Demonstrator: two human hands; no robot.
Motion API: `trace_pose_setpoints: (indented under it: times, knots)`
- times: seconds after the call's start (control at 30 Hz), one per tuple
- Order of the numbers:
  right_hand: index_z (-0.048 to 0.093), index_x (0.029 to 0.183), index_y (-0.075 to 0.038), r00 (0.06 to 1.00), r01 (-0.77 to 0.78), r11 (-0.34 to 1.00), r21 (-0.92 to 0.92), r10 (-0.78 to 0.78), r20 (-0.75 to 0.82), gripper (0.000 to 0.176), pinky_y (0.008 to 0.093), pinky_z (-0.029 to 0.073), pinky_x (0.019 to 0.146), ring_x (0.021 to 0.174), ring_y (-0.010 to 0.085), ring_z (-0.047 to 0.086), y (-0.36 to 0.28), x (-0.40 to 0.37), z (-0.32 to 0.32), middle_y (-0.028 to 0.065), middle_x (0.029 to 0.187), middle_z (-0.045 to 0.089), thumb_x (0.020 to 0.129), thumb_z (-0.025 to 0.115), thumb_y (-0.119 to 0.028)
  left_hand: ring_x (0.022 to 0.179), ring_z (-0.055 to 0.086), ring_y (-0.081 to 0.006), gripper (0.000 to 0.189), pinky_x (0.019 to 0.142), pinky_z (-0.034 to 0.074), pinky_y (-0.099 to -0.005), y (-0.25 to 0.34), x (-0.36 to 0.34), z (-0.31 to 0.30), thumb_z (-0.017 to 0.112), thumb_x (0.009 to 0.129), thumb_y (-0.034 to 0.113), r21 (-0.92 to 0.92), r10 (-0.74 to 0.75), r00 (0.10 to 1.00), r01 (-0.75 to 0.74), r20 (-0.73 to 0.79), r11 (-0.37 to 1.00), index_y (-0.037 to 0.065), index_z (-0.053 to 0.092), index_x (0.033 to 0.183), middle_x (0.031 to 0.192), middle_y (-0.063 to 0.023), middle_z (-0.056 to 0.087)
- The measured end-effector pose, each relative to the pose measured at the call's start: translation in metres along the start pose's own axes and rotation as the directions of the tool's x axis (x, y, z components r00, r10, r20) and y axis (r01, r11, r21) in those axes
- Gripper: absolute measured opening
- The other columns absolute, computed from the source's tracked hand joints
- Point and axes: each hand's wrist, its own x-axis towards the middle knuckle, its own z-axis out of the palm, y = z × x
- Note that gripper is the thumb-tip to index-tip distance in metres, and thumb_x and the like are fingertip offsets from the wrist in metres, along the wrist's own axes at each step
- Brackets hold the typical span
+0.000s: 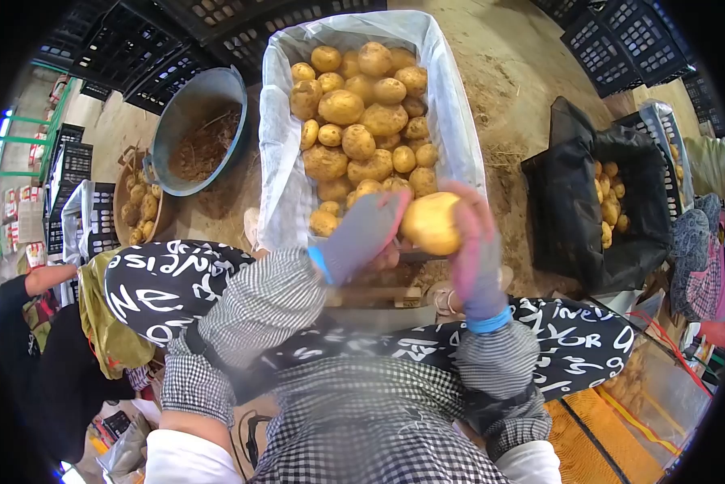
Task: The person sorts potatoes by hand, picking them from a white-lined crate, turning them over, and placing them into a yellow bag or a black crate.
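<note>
A large yellow potato (432, 223) is held between my two gloved hands, above the near end of a lined crate. My left hand (366, 231), in a grey and pink glove, is closed against the potato's left side. From the right, my right hand (477, 254) wraps its fingers around it; that glove is slightly blurred. Beyond them, many soil-marked potatoes (362, 121) fill the crate, whose white liner (454, 105) folds over the rim. The crate's near edge is partly hidden by my hands.
At the left stand a blue-grey tub (160, 149) with soil in it and a basket of potatoes (140, 211). A black-lined crate (568, 218) holds potatoes at the right. Stacked black crates (620, 44) line the back. Another person (56, 355) is at the far left.
</note>
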Motion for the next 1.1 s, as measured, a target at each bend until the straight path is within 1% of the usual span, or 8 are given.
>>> trace_pose_setpoints:
  times: [0.1,0.33,0.47,0.5,0.6,0.77,0.87,1.1]
  knots:
    - [0.055,0.129,-0.005,0.946,-0.163,0.798,0.579,0.294,-0.139,0.039,0.0444,0.054,0.095,0.111,0.0298,0.064,-0.012,0.032,-0.063,0.0152,0.127,0.061,0.101,0.048,-0.032,0.097,0.067,-0.0282,0.043,0.075,0.056,-0.0377,-0.029,0.086,-0.031,0.056,0.095,0.038,0.705,0.605,0.758,-0.290,-0.244,0.648,0.001,0.054,0.118,0.107,-0.0227,0.061]
    - [0.050,0.130,0.002,0.802,0.429,0.625,0.653,0.069,-0.593,0.038,0.0437,0.048,0.107,0.127,0.0307,0.052,-0.066,0.057,-0.238,0.0167,0.136,0.056,0.102,0.052,-0.022,0.108,0.060,-0.0399,0.070,0.089,0.052,-0.0473,-0.028,0.184,-0.061,0.071,0.082,0.035,0.804,0.440,0.765,0.165,-0.470,0.572,0.011,0.038,0.140,0.134,-0.0211,0.042]
    - [0.057,0.125,0.006,0.975,0.223,0.649,0.728,-0.159,-0.156,0.037,0.0494,0.042,0.111,0.124,0.0345,0.054,-0.050,0.047,-0.210,0.0193,0.132,0.058,0.102,0.049,-0.023,0.108,0.057,-0.0381,0.075,0.091,0.051,-0.0461,-0.033,0.195,-0.056,0.078,0.077,0.034,0.648,0.438,0.699,0.047,-0.565,0.760,0.013,0.039,0.137,0.129,-0.0186,0.039]
    - [0.055,0.127,0.000,0.952,0.218,0.814,0.539,-0.056,-0.299,0.035,0.0456,0.048,0.104,0.112,0.0291,0.060,-0.054,0.045,-0.166,0.0170,0.121,0.061,0.100,0.054,-0.023,0.108,0.057,-0.0360,0.077,0.093,0.051,-0.0447,-0.037,0.194,-0.059,0.080,0.075,0.036,0.595,0.449,0.690,-0.034,-0.567,0.803,0.014,0.039,0.136,0.129,-0.0177,0.038]
    - [0.045,0.142,-0.003,0.989,0.018,0.998,0.053,-0.010,-0.147,0.053,0.0323,0.050,0.094,0.107,0.0203,0.060,-0.042,0.035,-0.087,0.0103,0.124,0.059,0.096,0.063,-0.022,0.116,0.051,-0.0348,0.086,0.101,0.045,-0.0416,-0.034,0.140,-0.053,0.084,0.069,0.044,0.609,0.743,0.589,-0.473,-0.319,0.637,0.010,0.042,0.136,0.127,-0.0172,0.042]
    - [0.034,0.151,-0.004,0.965,0.127,0.929,-0.348,-0.034,0.261,0.074,0.0262,0.051,0.084,0.105,0.0134,0.058,0.010,0.017,-0.022,0.0110,0.131,0.053,0.088,0.072,-0.012,0.124,0.048,-0.0318,0.067,0.107,0.040,-0.0378,-0.007,0.028,-0.020,0.080,0.078,0.039,0.459,0.804,0.588,-0.692,-0.091,0.557,0.003,0.054,0.128,0.127,-0.0167,0.049]
    - [0.041,0.143,-0.003,0.962,0.030,0.999,-0.024,-0.023,0.271,0.070,0.0288,0.051,0.091,0.114,0.0177,0.055,0.012,0.009,-0.005,0.0085,0.128,0.051,0.082,0.075,-0.009,0.125,0.049,-0.0292,0.055,0.106,0.041,-0.0379,-0.021,0.008,-0.005,0.074,0.085,0.034,0.434,0.858,0.504,-0.755,-0.095,0.492,0.003,0.057,0.127,0.129,-0.0164,0.052]
    - [0.040,0.147,-0.002,0.953,0.092,0.988,-0.128,-0.050,0.298,0.080,0.0295,0.049,0.094,0.118,0.0163,0.053,0.018,0.001,-0.007,0.0100,0.133,0.048,0.079,0.081,-0.008,0.121,0.056,-0.0247,0.048,0.103,0.044,-0.0360,-0.043,0.004,-0.001,0.069,0.091,0.027,0.269,0.817,0.555,-0.772,-0.154,0.576,0.001,0.056,0.130,0.131,-0.0175,0.055]
